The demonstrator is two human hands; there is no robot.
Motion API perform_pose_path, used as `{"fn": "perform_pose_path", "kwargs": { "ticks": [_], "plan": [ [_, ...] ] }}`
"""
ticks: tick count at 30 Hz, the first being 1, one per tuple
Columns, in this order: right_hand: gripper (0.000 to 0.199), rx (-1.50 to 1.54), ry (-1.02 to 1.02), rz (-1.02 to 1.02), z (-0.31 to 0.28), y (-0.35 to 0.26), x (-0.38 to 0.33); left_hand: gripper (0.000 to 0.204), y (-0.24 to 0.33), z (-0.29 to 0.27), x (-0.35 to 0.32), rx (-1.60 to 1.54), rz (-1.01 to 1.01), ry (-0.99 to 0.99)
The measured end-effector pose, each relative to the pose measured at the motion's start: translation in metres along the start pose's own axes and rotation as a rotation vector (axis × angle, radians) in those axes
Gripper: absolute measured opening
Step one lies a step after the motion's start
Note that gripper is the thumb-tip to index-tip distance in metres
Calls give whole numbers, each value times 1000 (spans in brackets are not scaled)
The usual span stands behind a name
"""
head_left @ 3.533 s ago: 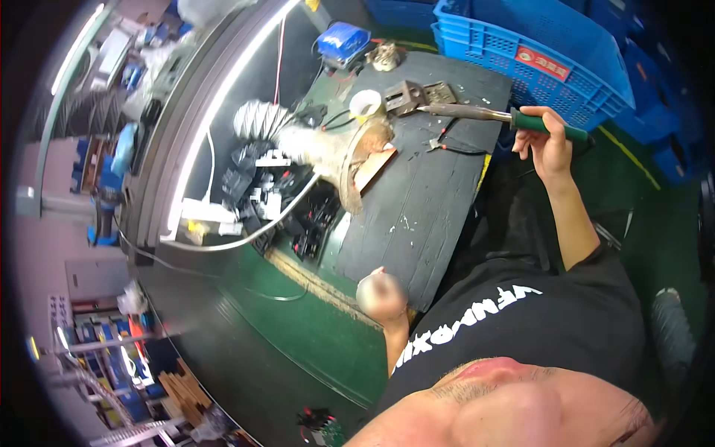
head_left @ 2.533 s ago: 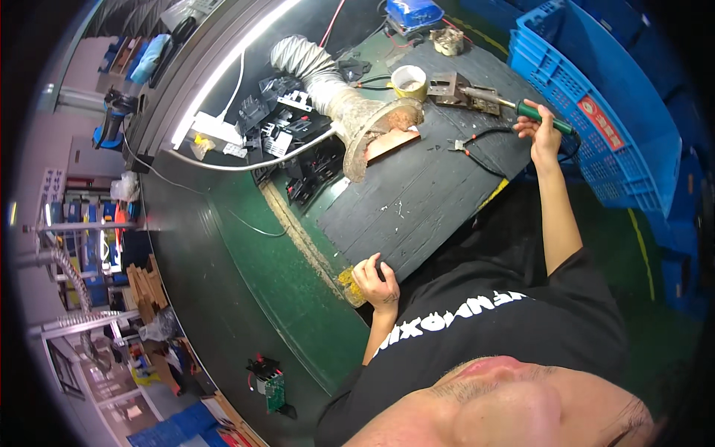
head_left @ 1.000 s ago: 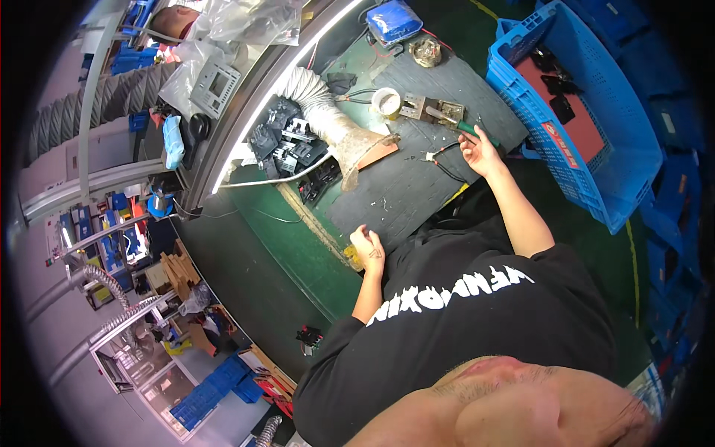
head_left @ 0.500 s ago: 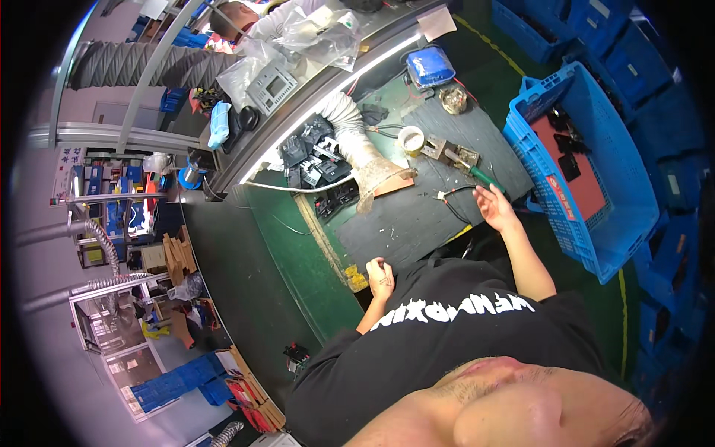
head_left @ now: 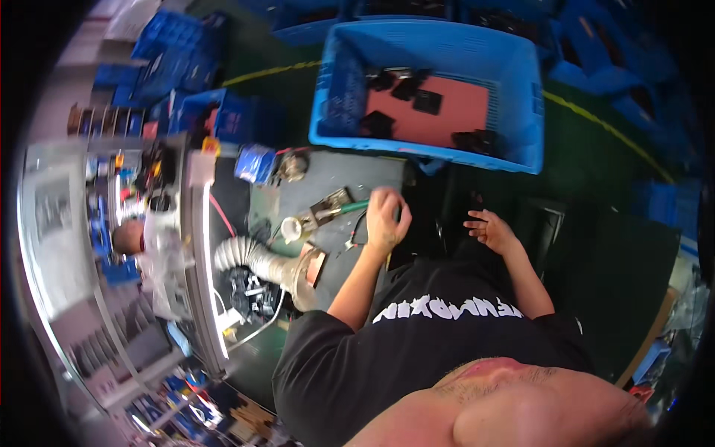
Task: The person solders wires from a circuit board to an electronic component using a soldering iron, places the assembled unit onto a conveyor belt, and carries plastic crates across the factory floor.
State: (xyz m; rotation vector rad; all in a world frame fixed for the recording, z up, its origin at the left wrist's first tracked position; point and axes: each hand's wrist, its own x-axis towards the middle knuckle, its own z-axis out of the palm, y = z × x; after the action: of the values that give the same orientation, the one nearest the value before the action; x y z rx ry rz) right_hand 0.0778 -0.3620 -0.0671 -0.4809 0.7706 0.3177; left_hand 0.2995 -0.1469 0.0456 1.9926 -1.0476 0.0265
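Note:
My left hand point(head_left: 387, 222) is over the right edge of the bench, fingers loosely bent and thumb apart, with nothing visible in it. Just beside it is the green handle point(head_left: 353, 206) of what looks like a soldering iron, resting in a metal stand point(head_left: 328, 207). My right hand point(head_left: 491, 231) hangs in the air off the bench, fingers spread and bare. Ahead of both hands stands a large blue crate point(head_left: 428, 153) with a pink sheet point(head_left: 465, 104) inside. Several black parts point(head_left: 427, 102) lie on that sheet.
A flexible duct point(head_left: 257, 257) rises over the bench beside black and white parts point(head_left: 253, 294). A small round white tub point(head_left: 291, 229), a wire coil point(head_left: 293, 165) and a blue packet point(head_left: 255, 164) sit on the bench. Another person point(head_left: 160, 246) is beyond the lit shelf.
My view and body have turned right, so the crate now stands straight ahead. My left hand has come up beside the green handle; my right hand has moved away from it, off the bench.

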Motion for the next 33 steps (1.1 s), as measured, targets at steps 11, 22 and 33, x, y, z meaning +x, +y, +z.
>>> {"fn": "perform_pose_path", "kwargs": {
  "ticks": [11, 22, 33],
  "plan": [
    [38, 223, 585, -217, -156, -34, -71, 17, -28, 136, 134, 539, -277, 81],
    [36, 171, 663, -285, -198, -117, -72, 15, -15, 142, 139, 522, -312, -55],
    [40, -206, 871, -72, -310, -224, 21, 14, -2, 136, 143, 571, -400, -14]
  ]
}}
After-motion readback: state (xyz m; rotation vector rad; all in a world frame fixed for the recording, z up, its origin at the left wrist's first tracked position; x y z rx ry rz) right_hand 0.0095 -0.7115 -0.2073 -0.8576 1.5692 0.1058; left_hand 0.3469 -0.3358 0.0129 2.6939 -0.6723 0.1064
